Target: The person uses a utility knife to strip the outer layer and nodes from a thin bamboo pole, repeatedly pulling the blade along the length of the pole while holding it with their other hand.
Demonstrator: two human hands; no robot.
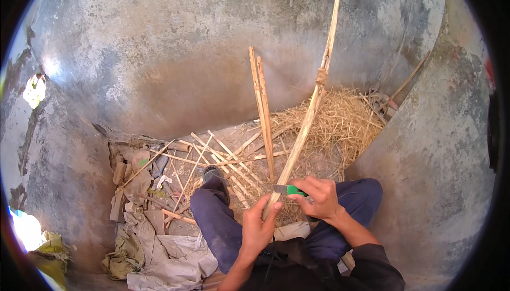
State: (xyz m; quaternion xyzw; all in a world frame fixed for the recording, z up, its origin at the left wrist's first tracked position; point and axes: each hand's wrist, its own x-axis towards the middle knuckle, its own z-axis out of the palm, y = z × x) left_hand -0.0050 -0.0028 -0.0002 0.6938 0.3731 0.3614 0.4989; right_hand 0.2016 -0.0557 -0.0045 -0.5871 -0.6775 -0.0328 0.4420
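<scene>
A long pale wooden stick (pixel 304 134), with a rough brown knot partway up, slants up and away from my lap toward the wall. My left hand (pixel 257 227) is closed around its near end, thumb along the side. In my right hand (pixel 321 199) is a small knife (pixel 295 190) with a green handle. Its short dark blade lies across the stick, just above my left fingers. Bent knees in dark blue trousers (pixel 218 222) flank the work.
Two upright sticks (pixel 264 105) stand near the grey wall (pixel 175 73). Behind my stick lies a straw heap (pixel 345 123). Loose pale strips (pixel 228 162) criss-cross the floor by my shoe (pixel 212 173). Crumpled sacking (pixel 172 259) lies at the near left. A wall (pixel 425 179) rises close on the right.
</scene>
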